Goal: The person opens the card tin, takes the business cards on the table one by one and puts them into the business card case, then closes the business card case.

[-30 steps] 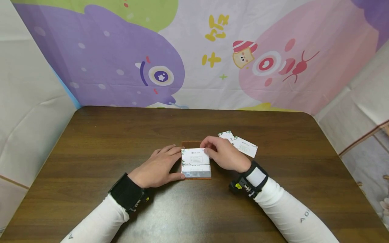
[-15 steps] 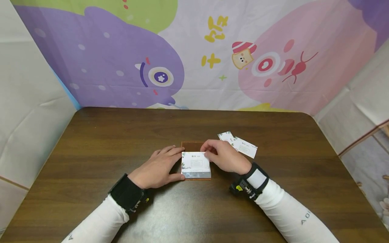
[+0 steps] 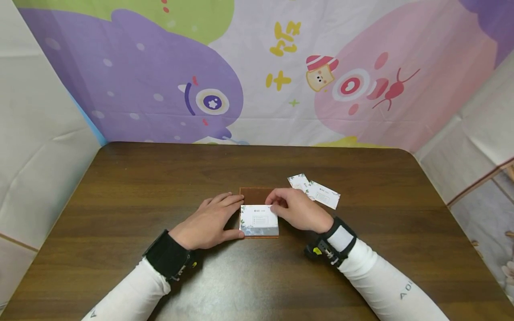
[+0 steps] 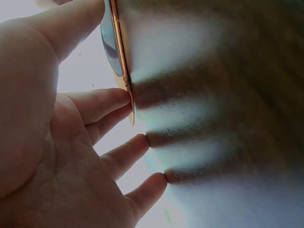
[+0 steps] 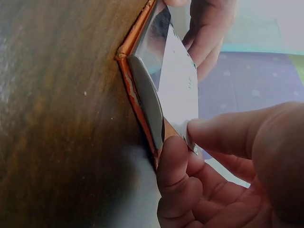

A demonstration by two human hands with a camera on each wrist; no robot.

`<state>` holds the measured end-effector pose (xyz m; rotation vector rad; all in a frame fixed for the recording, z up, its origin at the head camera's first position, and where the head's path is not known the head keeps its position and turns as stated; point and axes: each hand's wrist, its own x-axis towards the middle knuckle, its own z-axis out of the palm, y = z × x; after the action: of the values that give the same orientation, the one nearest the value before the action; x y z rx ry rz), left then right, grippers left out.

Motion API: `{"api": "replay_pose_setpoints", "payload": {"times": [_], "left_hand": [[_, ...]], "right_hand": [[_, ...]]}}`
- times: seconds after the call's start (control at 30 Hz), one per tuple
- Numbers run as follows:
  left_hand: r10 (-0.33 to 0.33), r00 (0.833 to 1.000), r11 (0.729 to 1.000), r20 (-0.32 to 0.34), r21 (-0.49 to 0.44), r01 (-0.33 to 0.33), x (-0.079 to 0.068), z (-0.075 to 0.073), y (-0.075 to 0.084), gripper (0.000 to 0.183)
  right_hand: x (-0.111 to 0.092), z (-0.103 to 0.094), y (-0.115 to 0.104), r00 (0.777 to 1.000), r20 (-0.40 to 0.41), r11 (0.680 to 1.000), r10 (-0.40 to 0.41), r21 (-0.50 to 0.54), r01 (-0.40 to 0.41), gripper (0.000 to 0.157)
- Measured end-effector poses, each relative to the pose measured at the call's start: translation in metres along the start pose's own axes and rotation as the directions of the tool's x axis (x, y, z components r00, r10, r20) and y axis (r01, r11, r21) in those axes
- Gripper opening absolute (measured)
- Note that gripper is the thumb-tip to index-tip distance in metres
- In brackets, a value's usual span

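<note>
A brown card holder lies in the middle of the table, with a clear pocket across its near part. One white business card, printed with green leaves, sits with its lower part behind that pocket. My right hand pinches the card's far right corner between thumb and fingers; the right wrist view shows the thumb on the card's face. At the holder's left edge rests my left hand, its fingers extended and its thumb at the near left corner. In the left wrist view those fingertips touch the holder and table.
Two more white cards, a right one and a left one, overlap on the table beyond my right hand. Behind the wooden table hangs a cartoon-printed cloth.
The card has slid toward me, deeper into the clear pocket, and more of the brown holder shows beyond it. My right hand moved slightly nearer with it; my left hand stays put.
</note>
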<state>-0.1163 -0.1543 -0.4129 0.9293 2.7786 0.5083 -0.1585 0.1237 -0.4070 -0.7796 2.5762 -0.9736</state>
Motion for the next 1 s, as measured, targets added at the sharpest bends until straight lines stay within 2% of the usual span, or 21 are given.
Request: {"api": "replay_pose_setpoints", "payload": {"times": [1.0], "left_hand": [[0.007,1.000,1.000,-0.002,0.018,-0.007,0.0003,-0.0004,0.0003,0.085]], "right_hand": [[-0.0046,0.0054,0.0009,0.998,0.027,0.997,-0.062,-0.054,0.064,0.013]]}}
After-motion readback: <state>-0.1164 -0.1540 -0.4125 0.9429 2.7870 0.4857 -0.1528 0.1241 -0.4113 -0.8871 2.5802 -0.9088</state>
